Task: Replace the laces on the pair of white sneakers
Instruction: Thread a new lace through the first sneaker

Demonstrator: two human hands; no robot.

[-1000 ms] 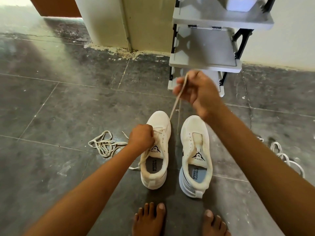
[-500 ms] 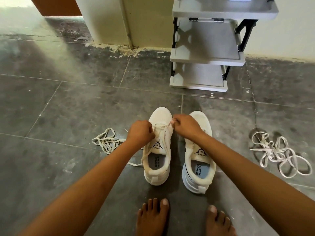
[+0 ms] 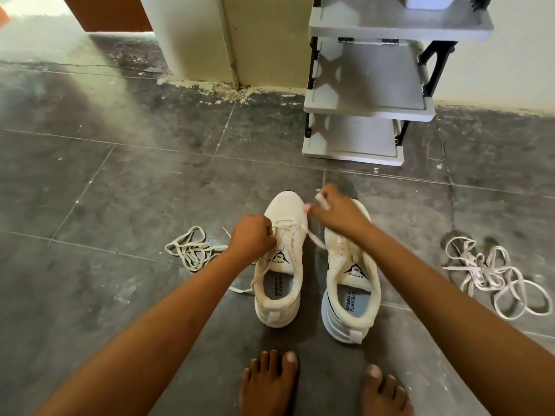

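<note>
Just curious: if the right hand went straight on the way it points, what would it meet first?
Probably the toe of the left sneaker, just ahead of the right hand. The hand looks raised, so it might pass over onto bare floor.

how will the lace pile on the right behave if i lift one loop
Probably floppy: the lace pile lies in limp, flat loops on the floor. The loops cross, so lifting one would likely drag the rest up tangled. It looks thin and light, so a push may just spread it.
</note>
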